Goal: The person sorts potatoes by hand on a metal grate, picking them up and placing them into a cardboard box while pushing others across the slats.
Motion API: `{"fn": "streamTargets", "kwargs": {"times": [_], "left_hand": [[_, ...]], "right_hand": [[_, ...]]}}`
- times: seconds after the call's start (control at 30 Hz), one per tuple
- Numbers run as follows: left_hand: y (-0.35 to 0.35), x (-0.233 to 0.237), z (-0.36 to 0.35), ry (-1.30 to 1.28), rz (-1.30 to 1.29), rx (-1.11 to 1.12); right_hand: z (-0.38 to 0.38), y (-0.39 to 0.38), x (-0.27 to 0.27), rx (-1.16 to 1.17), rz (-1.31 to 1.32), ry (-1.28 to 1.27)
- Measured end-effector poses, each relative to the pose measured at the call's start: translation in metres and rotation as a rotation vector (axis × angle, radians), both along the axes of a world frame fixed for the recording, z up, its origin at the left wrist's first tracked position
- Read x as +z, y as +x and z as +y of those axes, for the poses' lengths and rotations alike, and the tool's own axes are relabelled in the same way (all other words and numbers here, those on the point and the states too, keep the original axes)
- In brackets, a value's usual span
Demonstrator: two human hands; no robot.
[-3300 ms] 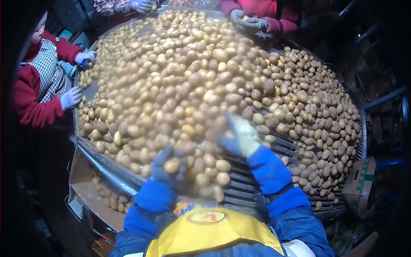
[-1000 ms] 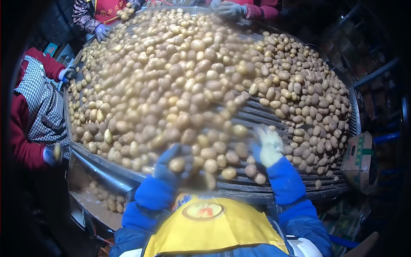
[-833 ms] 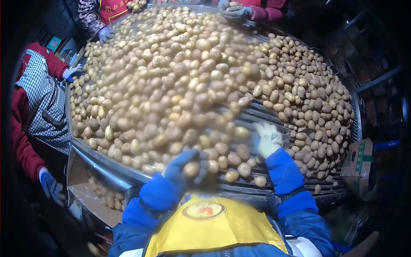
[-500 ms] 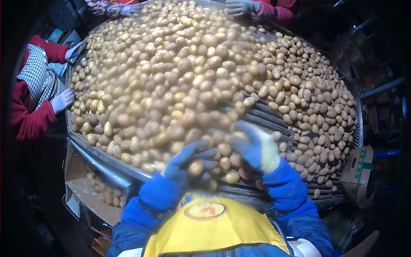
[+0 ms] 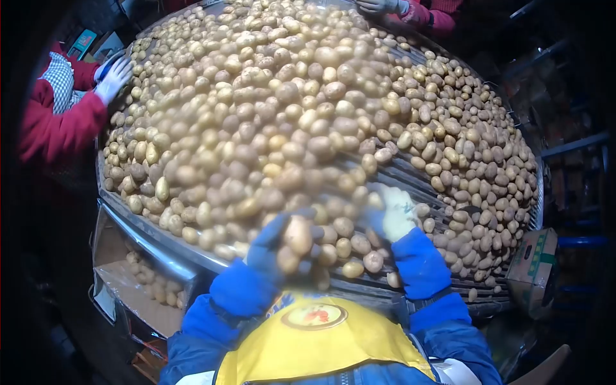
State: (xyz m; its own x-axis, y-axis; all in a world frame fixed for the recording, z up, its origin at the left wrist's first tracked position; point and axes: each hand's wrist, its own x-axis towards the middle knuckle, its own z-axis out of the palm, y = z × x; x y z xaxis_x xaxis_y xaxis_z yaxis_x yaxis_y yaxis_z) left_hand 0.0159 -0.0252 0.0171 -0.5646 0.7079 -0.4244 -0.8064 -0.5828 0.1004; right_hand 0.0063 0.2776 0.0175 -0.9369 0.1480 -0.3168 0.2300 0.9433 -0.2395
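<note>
My left hand (image 5: 264,251), in a blue-grey glove, is curled around potatoes at the near edge of the pile. A larger potato (image 5: 298,235) sits against the thumb side, and a second potato (image 5: 287,260) lies just below it. Across from it, my right hand (image 5: 393,213), in a glove with a pale back and blue finger side, reaches down into the potatoes. Its fingers are blurred and partly hidden. Between the hands, several loose potatoes (image 5: 352,269) rest on dark slats (image 5: 410,186).
A big heap of potatoes (image 5: 256,96) covers the slatted table with its metal rim (image 5: 170,247). A carton (image 5: 138,282) holding potatoes stands at lower left, another carton (image 5: 534,266) at right. A co-worker's gloved hand (image 5: 115,80) is at left, another person's glove (image 5: 378,6) at the top.
My left hand has closed around potatoes, now raised nearer the camera. My right hand has shifted slightly right and down. The left co-worker's lower hand has moved up onto the pile edge.
</note>
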Motion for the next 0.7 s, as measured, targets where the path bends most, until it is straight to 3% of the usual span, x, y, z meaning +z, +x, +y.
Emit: {"fn": "streamTargets", "kwargs": {"times": [0.13, 0.17, 0.27, 0.3, 0.33, 0.37, 0.4, 0.47, 0.5, 0.6, 0.7], "left_hand": [[0.000, -0.017, -0.003, 0.053, -0.034, 0.019], [0.001, -0.015, -0.003, 0.045, -0.047, 0.024], [-0.005, 0.003, 0.003, -0.004, -0.093, 0.035], [-0.008, 0.007, 0.005, -0.025, -0.107, 0.041], [-0.006, 0.001, 0.003, -0.090, -0.022, 0.027], [-0.003, -0.009, 0.000, -0.154, 0.064, 0.013], [-0.003, -0.010, -0.001, -0.158, 0.090, 0.017], [-0.006, -0.004, -0.001, -0.106, 0.081, 0.046], [-0.007, -0.001, -0.002, -0.049, 0.046, 0.072], [-0.007, -0.009, -0.004, -0.009, 0.075, 0.068], [0.008, -0.007, -0.004, -0.454, 0.552, 0.074]], "right_hand": [[0.008, -0.006, -0.008, -0.210, 0.178, -0.443], [0.002, -0.002, -0.003, -0.320, 0.206, -0.636], [-0.041, -0.002, 0.042, -0.370, 0.140, -0.871], [-0.053, 0.001, 0.051, -0.256, 0.214, -0.875], [-0.065, 0.005, 0.047, -0.326, 0.148, -0.937], [-0.071, 0.012, 0.041, -0.169, 0.197, -0.891], [-0.077, 0.016, 0.036, -0.012, 0.244, -0.840], [-0.098, 0.016, 0.071, 0.032, 0.092, -0.701], [-0.098, 0.016, 0.059, 0.101, 0.139, -0.717], [-0.101, 0.019, 0.047, -0.150, 0.044, -1.031], [-0.100, 0.017, 0.052, -0.145, 0.079, -1.003]]}}
